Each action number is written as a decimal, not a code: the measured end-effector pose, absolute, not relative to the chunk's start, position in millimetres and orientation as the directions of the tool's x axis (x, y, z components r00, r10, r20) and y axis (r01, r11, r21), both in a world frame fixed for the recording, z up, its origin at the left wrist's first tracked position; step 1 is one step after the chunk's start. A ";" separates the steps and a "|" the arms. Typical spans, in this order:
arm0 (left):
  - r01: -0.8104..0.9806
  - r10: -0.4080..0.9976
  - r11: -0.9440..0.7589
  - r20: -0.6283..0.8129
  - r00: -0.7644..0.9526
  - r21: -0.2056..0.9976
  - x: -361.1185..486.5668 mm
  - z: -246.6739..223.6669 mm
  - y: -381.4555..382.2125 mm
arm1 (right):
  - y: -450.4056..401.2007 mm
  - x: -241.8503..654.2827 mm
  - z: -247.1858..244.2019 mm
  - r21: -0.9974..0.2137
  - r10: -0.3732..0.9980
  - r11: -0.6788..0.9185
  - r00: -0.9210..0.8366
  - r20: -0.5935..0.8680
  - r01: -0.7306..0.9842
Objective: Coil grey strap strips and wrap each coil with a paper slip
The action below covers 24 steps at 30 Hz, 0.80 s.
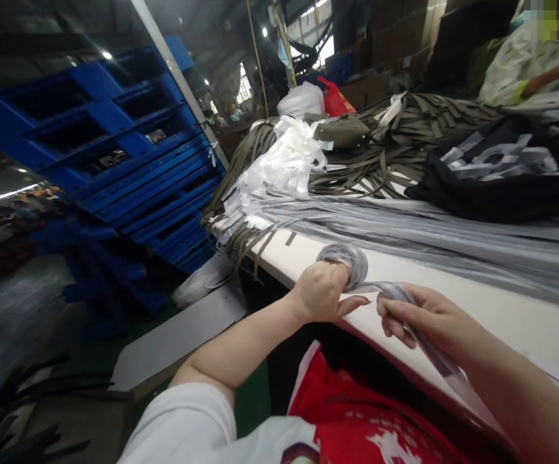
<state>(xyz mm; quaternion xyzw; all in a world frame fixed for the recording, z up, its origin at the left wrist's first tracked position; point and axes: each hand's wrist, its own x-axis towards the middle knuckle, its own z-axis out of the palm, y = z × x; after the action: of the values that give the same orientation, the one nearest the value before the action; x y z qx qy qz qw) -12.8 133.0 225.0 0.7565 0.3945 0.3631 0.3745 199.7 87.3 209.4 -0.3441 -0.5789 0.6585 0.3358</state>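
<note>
Grey ribbon is wound in a thick coil (351, 261) around the fingers of my left hand (322, 290), just over the table's near edge. The left thumb points out to the right, apart from the coil. From the coil a length of ribbon runs across to my right hand (419, 312), which pinches it between thumb and fingers. Its loose tail (446, 367) hangs down past my right wrist toward the lower right. Behind both hands, long grey ribbons (429, 235) lie stretched along the white table (289, 258).
White ribbons (284, 154) and olive straps (356, 145) are heaped farther back. A black cloth bundle (511, 187) holding grey rolled strips sits at right. Blue pallets (153, 187) are stacked at left, beside a metal pole (182, 77). A co-worker's sleeve (506, 67) shows top right.
</note>
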 end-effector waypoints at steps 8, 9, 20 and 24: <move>0.585 0.594 -0.179 -0.387 0.705 0.791 -46.3 211.7 143.8 | 97.7 213.3 163.9 -0.700 0.852 0.345 -0.522 -0.046 0.626; 0.566 0.533 -0.036 -0.463 0.708 0.824 -49.3 208.6 143.2 | 96.7 211.1 158.6 -0.690 0.851 0.351 -0.524 -0.047 0.632; -0.403 0.715 0.617 -0.267 0.647 0.676 8.1 141.7 105.6 | 69.9 178.2 118.2 -0.998 0.967 0.030 -0.253 0.015 0.056; -0.079 0.763 0.399 -0.283 0.581 0.914 12.9 121.5 91.9 | 55.8 224.8 126.6 -0.904 0.840 0.015 -0.496 -0.221 0.428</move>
<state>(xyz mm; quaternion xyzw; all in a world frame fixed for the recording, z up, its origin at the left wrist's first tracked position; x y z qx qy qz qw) 12.9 91.9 121.5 0.4720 0.3625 0.2792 0.7536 224.8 55.8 126.6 -0.4625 -0.6851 0.5279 0.1952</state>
